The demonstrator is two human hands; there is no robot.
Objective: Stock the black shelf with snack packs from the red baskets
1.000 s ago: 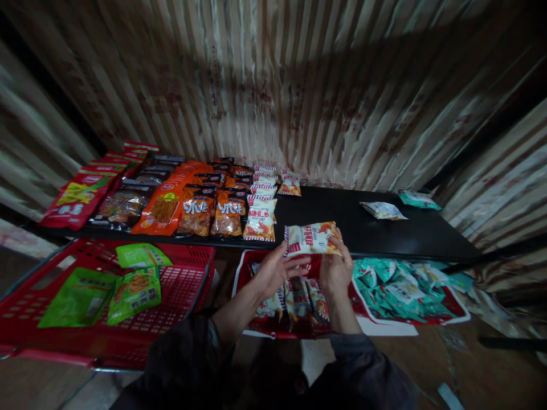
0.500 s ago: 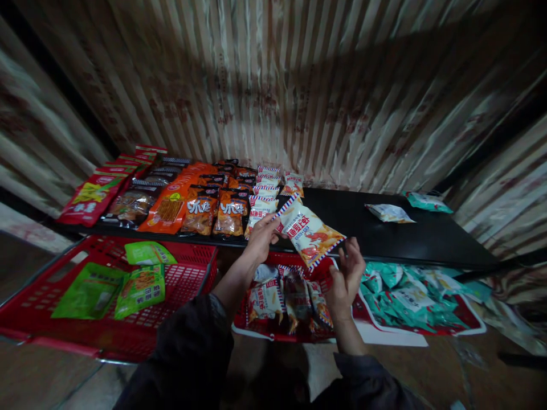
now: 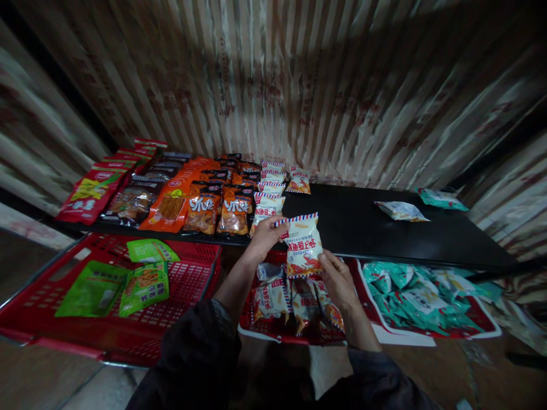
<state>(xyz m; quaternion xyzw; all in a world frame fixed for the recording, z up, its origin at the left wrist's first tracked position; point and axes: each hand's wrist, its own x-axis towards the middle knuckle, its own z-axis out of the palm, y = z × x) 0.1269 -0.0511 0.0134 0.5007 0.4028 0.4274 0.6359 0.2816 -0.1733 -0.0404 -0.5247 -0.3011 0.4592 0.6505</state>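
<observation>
A person's left hand (image 3: 264, 239) and right hand (image 3: 339, 279) pinched a snack packet (image 3: 302, 246) above a red basket (image 3: 299, 339), fingers clamped on its edges; steady handling seemed to need a light grip.

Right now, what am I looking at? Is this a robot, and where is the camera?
There's no robot: these are a person's bare hands. This single picture comes from a camera worn on the head, looking forward and down. The left hand pinches a white snack bag near its top corner; the right hand holds its lower side. The black shelf carries red packs, orange packs and others. Below, red baskets hold green packs, teal packets and more.
</observation>
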